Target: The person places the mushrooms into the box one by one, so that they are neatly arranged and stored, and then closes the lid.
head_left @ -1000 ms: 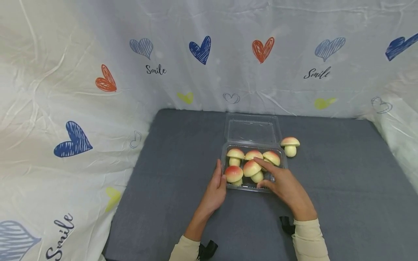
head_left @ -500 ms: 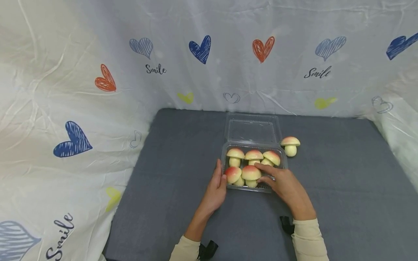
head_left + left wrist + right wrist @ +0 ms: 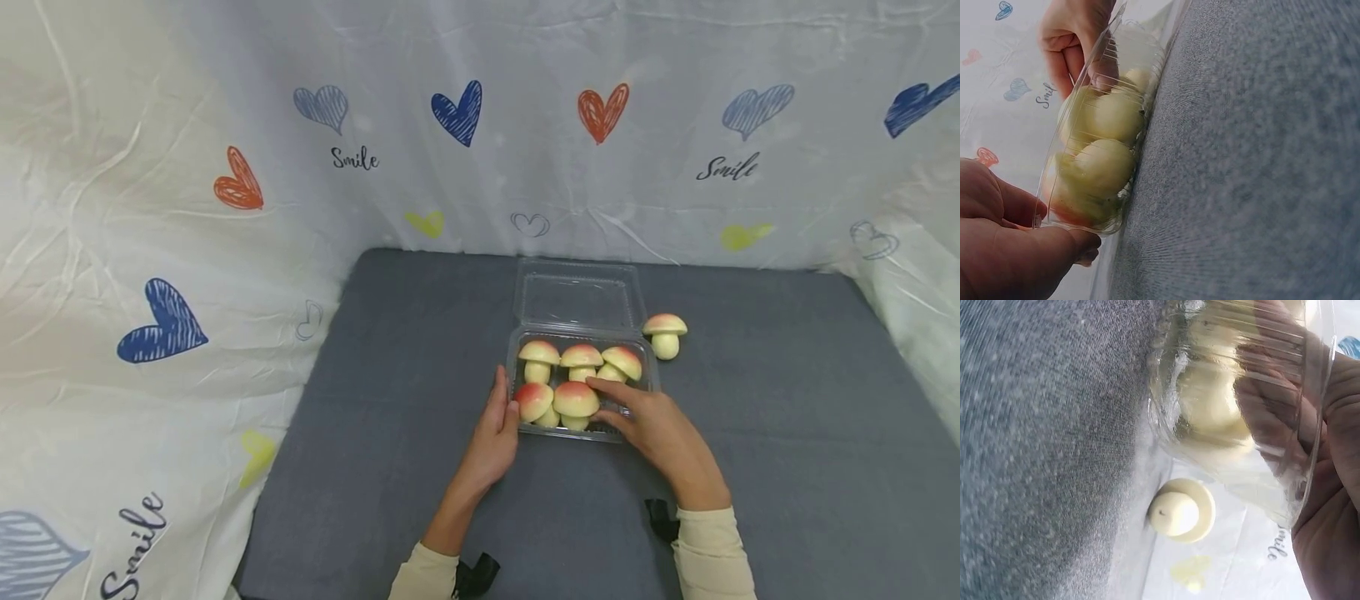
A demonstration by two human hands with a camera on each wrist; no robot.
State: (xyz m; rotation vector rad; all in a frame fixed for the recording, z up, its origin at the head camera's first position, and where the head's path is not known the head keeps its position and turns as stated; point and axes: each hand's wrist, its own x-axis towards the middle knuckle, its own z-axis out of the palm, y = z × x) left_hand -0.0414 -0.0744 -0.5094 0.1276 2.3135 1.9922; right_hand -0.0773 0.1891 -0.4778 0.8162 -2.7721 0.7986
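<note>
A hinged clear plastic container (image 3: 645, 408) lies with its lid thrown back, holding several toy mushrooms with cream stems and red-tinted caps. At its left side, my left hand (image 3: 491, 442) grips the wall; the left wrist view shows thumb and fingers pinching the rim. My right hand (image 3: 656, 429) reaches over the right side, index finger and thumb around the right part of the front middle toy mushroom (image 3: 576, 402). To that one's left sits another toy mushroom (image 3: 534, 403) with a redder cap. Three more form the back row, including a tilted toy mushroom (image 3: 622, 363) at right.
One loose toy mushroom (image 3: 664, 335) stands upright on the grey cloth (image 3: 787, 400), just right of the container's hinge. The open lid (image 3: 579, 293) lies flat toward the back. A white curtain (image 3: 525, 183) with printed hearts rises behind the table.
The front middle toy mushroom has come down and straightened between its neighbours, with my right fingers following it lower. The front left one shifted slightly left. My left hand stays put.
</note>
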